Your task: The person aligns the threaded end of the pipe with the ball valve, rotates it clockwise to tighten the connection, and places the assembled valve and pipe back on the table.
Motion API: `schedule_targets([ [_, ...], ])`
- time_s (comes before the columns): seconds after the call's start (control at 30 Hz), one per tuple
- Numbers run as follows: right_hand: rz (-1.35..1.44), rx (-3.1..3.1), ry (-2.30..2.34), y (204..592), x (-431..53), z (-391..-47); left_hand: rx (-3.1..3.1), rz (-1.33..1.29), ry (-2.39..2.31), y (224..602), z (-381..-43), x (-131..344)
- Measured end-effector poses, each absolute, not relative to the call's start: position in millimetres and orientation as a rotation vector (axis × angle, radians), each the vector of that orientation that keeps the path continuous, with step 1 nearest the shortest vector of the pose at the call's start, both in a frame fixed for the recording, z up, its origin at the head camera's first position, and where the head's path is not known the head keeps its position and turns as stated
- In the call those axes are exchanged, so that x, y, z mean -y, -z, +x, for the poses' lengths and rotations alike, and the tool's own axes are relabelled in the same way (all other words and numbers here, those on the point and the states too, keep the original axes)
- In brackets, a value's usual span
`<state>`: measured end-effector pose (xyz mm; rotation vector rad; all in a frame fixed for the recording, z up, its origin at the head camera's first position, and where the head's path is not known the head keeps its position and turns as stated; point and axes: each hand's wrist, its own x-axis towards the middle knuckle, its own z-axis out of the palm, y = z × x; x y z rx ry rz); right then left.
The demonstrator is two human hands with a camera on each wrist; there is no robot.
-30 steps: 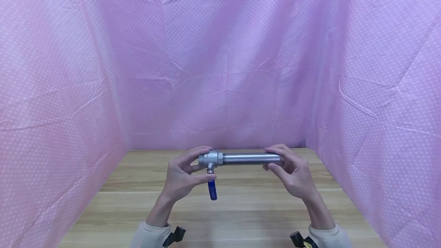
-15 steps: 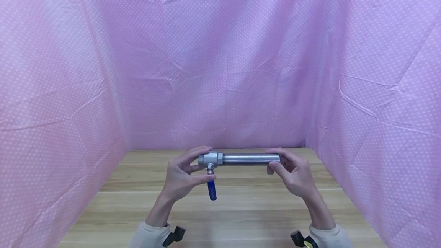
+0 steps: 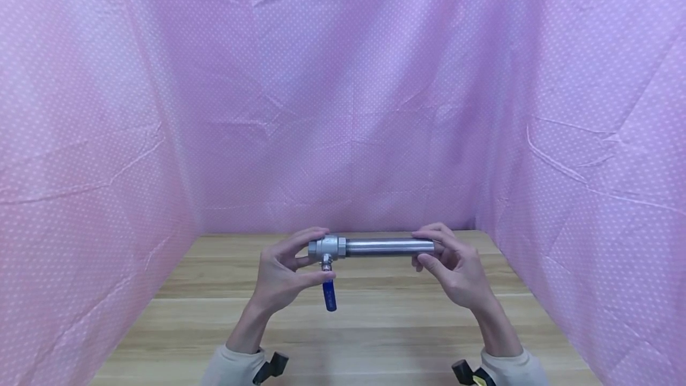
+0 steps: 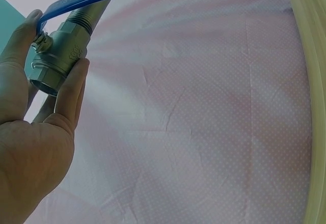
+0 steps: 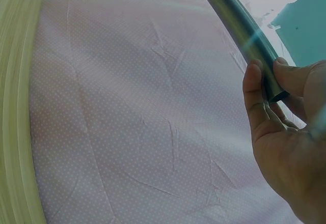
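Observation:
A silver ball valve point(image 3: 328, 247) with a blue lever handle point(image 3: 329, 295) is joined to a metal pipe point(image 3: 390, 247), and some thread shows at the joint. My left hand point(image 3: 281, 270) grips the valve body between fingers and thumb, the thumb lying by the handle's base. In the left wrist view the handle point(image 4: 86, 1) reaches out along the pipe's side, and the valve's open end point(image 4: 45, 84) faces the palm. My right hand point(image 3: 455, 270) holds the pipe's plain far end between thumb and fingers; the right wrist view shows that pipe point(image 5: 244, 30) slanting.
Below the hands lies a wooden tabletop point(image 3: 375, 338). Pink dotted cloth point(image 3: 343, 106) hangs at the back and along both sides. Black wrist mounts point(image 3: 278, 364) sit at both sleeves.
My right hand's fingers have shifted a little around the pipe's end, lowering and then rising again. The left hand and the valve stay nearly still.

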<state>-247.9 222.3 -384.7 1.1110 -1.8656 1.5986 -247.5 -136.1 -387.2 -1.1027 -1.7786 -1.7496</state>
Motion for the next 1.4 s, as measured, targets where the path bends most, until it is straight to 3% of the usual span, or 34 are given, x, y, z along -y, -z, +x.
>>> schedule_targets([
  [0.57,1.025,1.89,-1.447,386.2,-223.4,-251.0,1.775,-1.11,1.75,387.3,-248.2,136.6],
  [1.4,1.118,1.808,-1.549,385.9,-223.4,-251.6,1.768,-1.12,1.755,387.4,-248.9,137.6],
])
